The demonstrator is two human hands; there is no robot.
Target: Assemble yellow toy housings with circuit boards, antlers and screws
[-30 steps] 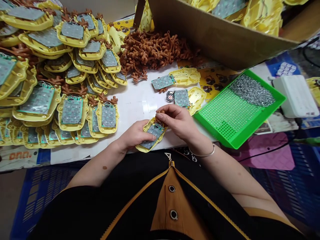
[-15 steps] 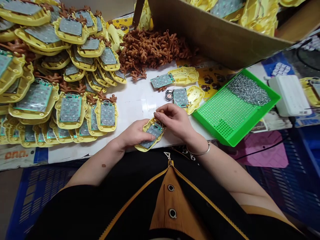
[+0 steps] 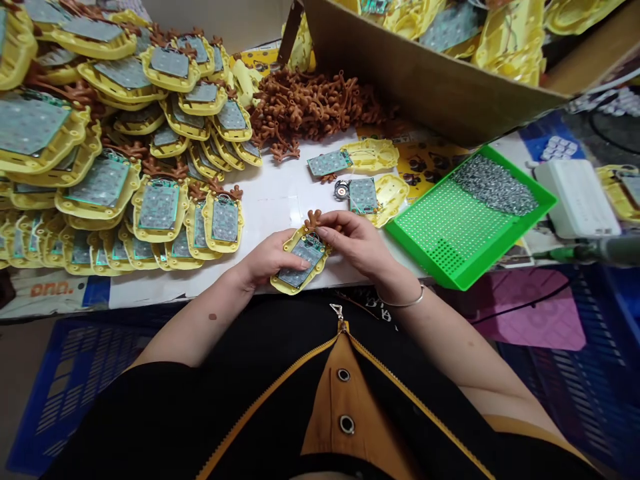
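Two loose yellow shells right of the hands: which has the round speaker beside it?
The nearer yellow shell, beside the green tray; the speaker lies left of its board. The farther shell has none.

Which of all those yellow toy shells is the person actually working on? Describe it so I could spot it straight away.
Start at the green tray on the right, then look left along the near edge of the white table. The shell lies there under both hands, the left hand pressing it down, the right hand at its top. Unlike the stacked shells, it lies alone, tilted.
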